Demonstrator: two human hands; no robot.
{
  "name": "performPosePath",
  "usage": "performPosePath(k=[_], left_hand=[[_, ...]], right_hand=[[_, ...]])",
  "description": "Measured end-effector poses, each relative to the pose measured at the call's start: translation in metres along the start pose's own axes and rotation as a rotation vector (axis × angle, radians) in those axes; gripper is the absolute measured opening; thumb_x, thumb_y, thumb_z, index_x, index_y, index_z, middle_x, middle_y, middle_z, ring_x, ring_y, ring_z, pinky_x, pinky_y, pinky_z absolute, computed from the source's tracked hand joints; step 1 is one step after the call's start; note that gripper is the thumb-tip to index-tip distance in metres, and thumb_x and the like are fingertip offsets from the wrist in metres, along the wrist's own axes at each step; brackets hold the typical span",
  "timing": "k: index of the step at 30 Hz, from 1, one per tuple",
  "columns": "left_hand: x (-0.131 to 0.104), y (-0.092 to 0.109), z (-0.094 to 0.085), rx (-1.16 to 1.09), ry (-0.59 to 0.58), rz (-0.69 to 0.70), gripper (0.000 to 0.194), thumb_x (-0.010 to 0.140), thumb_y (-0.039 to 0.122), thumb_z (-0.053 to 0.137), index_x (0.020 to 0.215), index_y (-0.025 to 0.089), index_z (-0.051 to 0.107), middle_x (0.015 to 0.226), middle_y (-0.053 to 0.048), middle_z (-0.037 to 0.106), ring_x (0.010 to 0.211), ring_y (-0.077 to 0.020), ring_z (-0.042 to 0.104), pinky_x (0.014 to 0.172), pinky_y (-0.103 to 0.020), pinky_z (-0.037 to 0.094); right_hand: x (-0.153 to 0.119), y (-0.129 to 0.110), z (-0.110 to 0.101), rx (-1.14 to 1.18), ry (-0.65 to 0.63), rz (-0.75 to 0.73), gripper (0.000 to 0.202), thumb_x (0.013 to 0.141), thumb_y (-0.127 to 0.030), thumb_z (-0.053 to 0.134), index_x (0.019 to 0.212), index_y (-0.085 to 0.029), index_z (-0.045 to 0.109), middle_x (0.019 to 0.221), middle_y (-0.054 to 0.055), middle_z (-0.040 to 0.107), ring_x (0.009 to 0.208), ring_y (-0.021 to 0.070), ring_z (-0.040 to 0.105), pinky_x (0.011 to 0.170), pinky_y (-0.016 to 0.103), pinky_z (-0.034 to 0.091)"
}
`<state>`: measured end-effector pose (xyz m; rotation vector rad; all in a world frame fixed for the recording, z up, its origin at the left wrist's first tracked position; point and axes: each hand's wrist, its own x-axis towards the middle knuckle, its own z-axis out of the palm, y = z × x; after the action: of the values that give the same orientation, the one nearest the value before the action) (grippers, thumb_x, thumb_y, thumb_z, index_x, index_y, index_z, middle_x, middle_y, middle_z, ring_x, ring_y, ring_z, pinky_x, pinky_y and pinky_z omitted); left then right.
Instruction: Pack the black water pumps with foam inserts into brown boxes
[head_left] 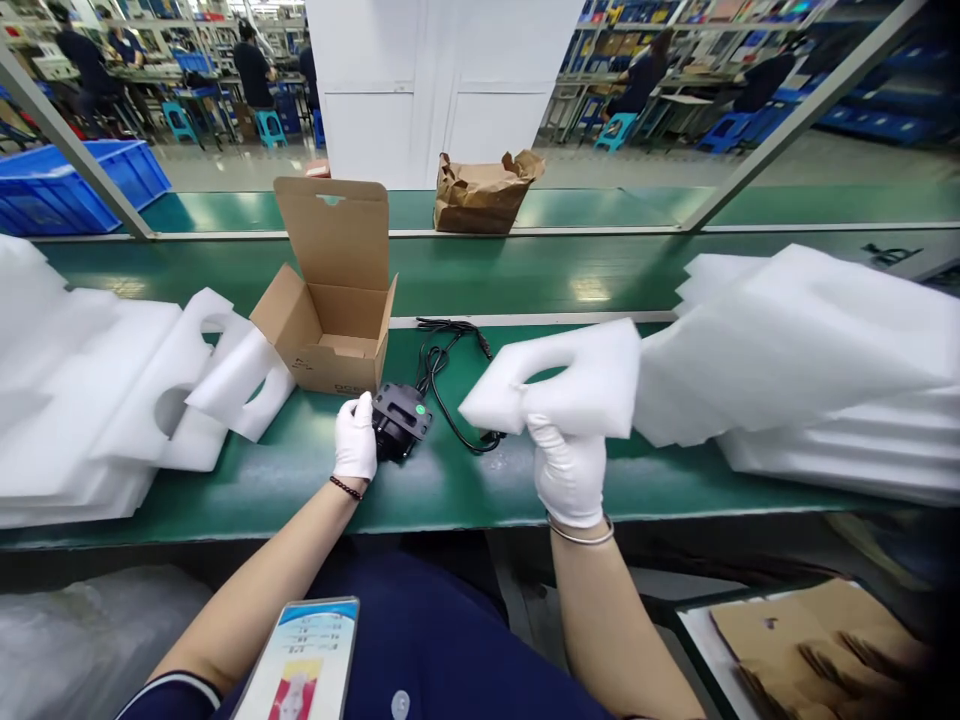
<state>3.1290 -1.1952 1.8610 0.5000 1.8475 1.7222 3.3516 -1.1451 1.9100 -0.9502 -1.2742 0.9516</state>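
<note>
My left hand (355, 438), in a white glove, is closed around the left side of a black device (401, 418) with a green round sticker. A black cable (442, 375) runs from the device over the green bench. In my right hand (570, 470), also gloved, is a white foam piece (600, 375) with an oval hole, pinched at its lower edge and held above the bench. An open cardboard box (337, 330) stands behind the device, its lid raised.
White foam sheets are stacked at the left (75, 400) and right (810, 350). Several cut foam pieces (251, 385) lie beside the box. A crumpled paper bag (480, 200) stands at the back, a blue crate (75, 185) at the back left. People sit at distant benches.
</note>
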Motion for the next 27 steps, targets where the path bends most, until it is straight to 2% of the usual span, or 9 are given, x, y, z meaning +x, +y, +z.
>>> performPosePath(k=[3, 6, 10, 14, 17, 19, 21, 23, 27], left_hand=[[-0.008, 0.001, -0.008, 0.202, -0.056, 0.241, 0.042, 0.089, 0.055, 0.052, 0.068, 0.018, 0.056, 0.067, 0.000, 0.057, 0.068, -0.0156, 0.055, 0.070, -0.030, 0.045], [-0.013, 0.013, -0.032, 0.304, -0.087, 0.512, 0.037, 0.095, 0.043, 0.047, 0.068, 0.019, 0.057, 0.072, -0.002, 0.060, 0.072, -0.0171, 0.058, 0.072, -0.031, 0.046], [-0.015, 0.064, -0.074, 0.174, -0.116, 0.858, 0.034, 0.098, 0.029, 0.047, 0.069, 0.019, 0.059, 0.074, -0.002, 0.062, 0.080, -0.0173, 0.063, 0.079, -0.032, 0.050], [-0.022, 0.133, -0.108, 0.029, -0.243, 1.171, 0.037, 0.096, 0.025, 0.050, 0.060, 0.019, 0.058, 0.065, -0.001, 0.060, 0.075, -0.0177, 0.062, 0.078, -0.038, 0.052], [-0.035, 0.161, -0.127, 0.014, -0.381, 1.194, 0.040, 0.095, 0.032, 0.052, 0.057, 0.020, 0.057, 0.063, -0.001, 0.056, 0.069, -0.0169, 0.058, 0.076, -0.039, 0.053], [-0.040, 0.159, -0.139, 0.055, -0.463, 1.143, 0.040, 0.096, 0.035, 0.051, 0.059, 0.022, 0.058, 0.061, -0.002, 0.054, 0.069, -0.0179, 0.058, 0.075, -0.041, 0.054], [-0.039, 0.144, -0.150, 0.146, -0.527, 1.130, 0.036, 0.096, 0.033, 0.049, 0.064, 0.023, 0.059, 0.061, -0.003, 0.056, 0.070, -0.0195, 0.059, 0.074, -0.043, 0.055], [-0.032, 0.123, -0.158, 0.245, -0.554, 1.171, 0.030, 0.096, 0.027, 0.046, 0.070, 0.022, 0.059, 0.064, -0.004, 0.059, 0.071, -0.0204, 0.061, 0.074, -0.044, 0.056], [-0.012, 0.083, -0.161, 0.421, -0.618, 1.314, 0.024, 0.095, 0.020, 0.042, 0.078, 0.021, 0.059, 0.069, -0.005, 0.063, 0.074, -0.0194, 0.064, 0.077, -0.042, 0.058]], right_hand=[[-0.004, -0.019, -0.006, -0.088, -0.079, 0.107, 0.051, 0.083, -0.060, 0.057, 0.112, -0.018, 0.059, 0.117, 0.015, 0.067, 0.113, 0.0309, 0.064, 0.099, 0.048, 0.052], [-0.002, -0.042, -0.024, -0.099, -0.295, 0.363, 0.051, 0.086, -0.068, 0.036, 0.081, -0.021, 0.055, 0.086, 0.013, 0.068, 0.089, 0.0293, 0.068, 0.090, 0.047, 0.055], [-0.005, -0.047, -0.027, 0.129, -0.693, 0.822, 0.047, 0.080, -0.067, 0.053, 0.070, -0.020, 0.052, 0.060, 0.005, 0.058, 0.060, 0.0210, 0.062, 0.068, 0.038, 0.056], [-0.025, -0.025, 0.032, 0.303, -0.901, 1.098, 0.048, 0.074, -0.062, 0.070, 0.090, -0.018, 0.057, 0.062, 0.000, 0.059, 0.049, 0.0162, 0.057, 0.051, 0.031, 0.050], [-0.036, -0.016, 0.088, 0.437, -0.997, 1.058, 0.050, 0.072, -0.057, 0.076, 0.095, -0.016, 0.061, 0.072, 0.002, 0.063, 0.056, 0.0134, 0.056, 0.054, 0.027, 0.049], [-0.036, -0.018, 0.111, 0.504, -0.936, 0.870, 0.046, 0.071, -0.047, 0.080, 0.100, -0.015, 0.063, 0.087, 0.004, 0.066, 0.068, 0.0122, 0.058, 0.062, 0.025, 0.049], [-0.034, -0.023, 0.117, 0.554, -0.867, 0.732, 0.050, 0.069, -0.036, 0.080, 0.113, -0.018, 0.063, 0.106, 0.004, 0.067, 0.080, 0.0125, 0.059, 0.071, 0.024, 0.049], [-0.033, -0.027, 0.113, 0.584, -0.882, 0.742, 0.062, 0.067, -0.028, 0.078, 0.126, -0.023, 0.060, 0.116, 0.004, 0.065, 0.081, 0.0123, 0.059, 0.076, 0.025, 0.049], [-0.052, -0.017, 0.107, 0.631, -0.961, 0.876, 0.062, 0.068, -0.027, 0.075, 0.127, -0.023, 0.058, 0.099, 0.003, 0.070, 0.078, 0.0157, 0.061, 0.084, 0.032, 0.051]])
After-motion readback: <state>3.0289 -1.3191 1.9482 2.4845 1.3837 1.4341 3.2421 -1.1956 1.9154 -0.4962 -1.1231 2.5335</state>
